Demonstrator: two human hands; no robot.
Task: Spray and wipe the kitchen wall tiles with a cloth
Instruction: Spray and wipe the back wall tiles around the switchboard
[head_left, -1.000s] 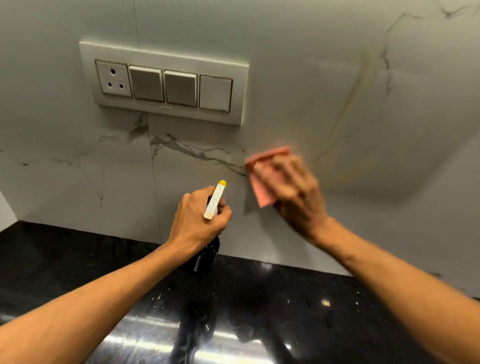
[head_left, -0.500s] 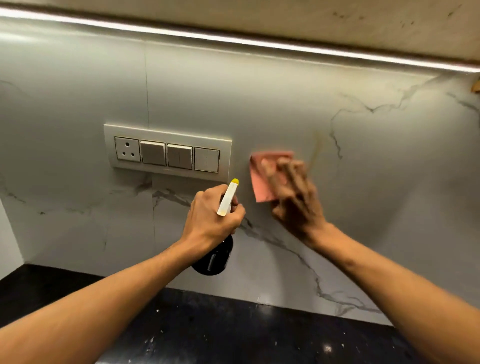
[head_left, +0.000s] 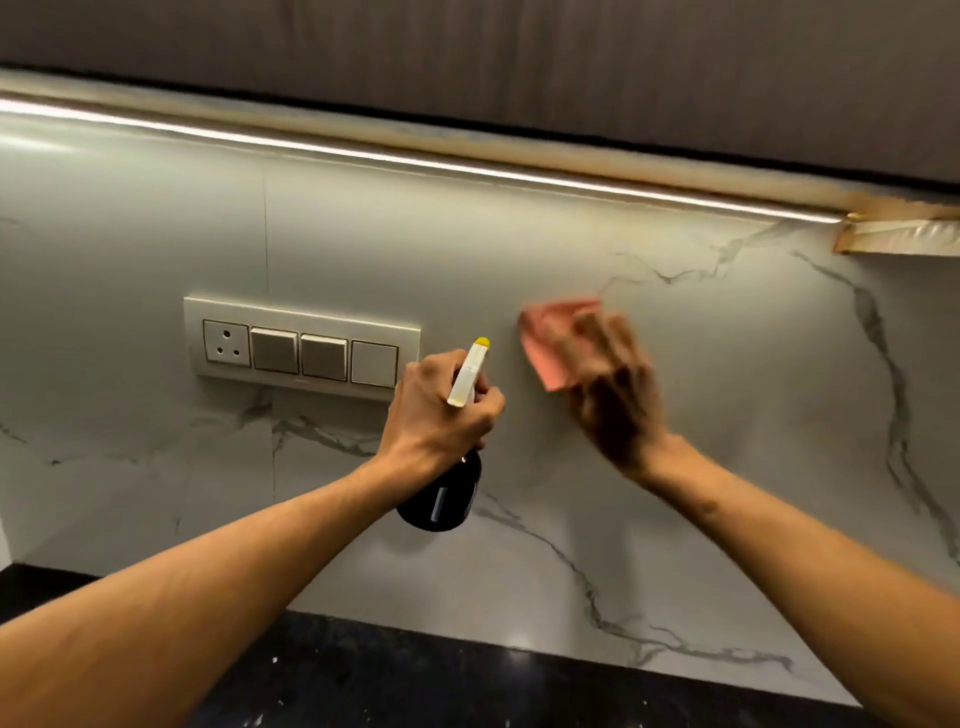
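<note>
Head cam faces the wall tiles (head_left: 727, 441) — white w/ grey marble veins — above a black countertop (head_left: 467, 686). Left hand (head_left: 441, 410) is clenched round the neck of a spray bottle (head_left: 441, 496): the dark body hangs below the fist, and the white head w/ a yellow tip pokes up toward the wall. The bottle is held in the air, off the counter, in front of the tile just right of and below the switch plate (head_left: 301, 345). Can't tell if a finger sits on the trigger.

Right hand (head_left: 608, 400) is blurred, but the fingers look stretched out flat, pressing a pink cloth (head_left: 550, 338) against the tile. The cloth is on the wall, approx. level w/ the switch plate and to its right. Its upper-left part shows past the fingertips and the rest is under the hand. Cloth and bottle tip are near each other but apart.

The plate has one 3-pin socket at its left end, then three rockers. A lit strip (head_left: 415, 161) runs along the top of the tiles, under a dark cabinet (head_left: 519, 62). At far right a bit of tan trim (head_left: 904, 236) sticks out — tape or edging, can't tell. Both forearms are bare.
</note>
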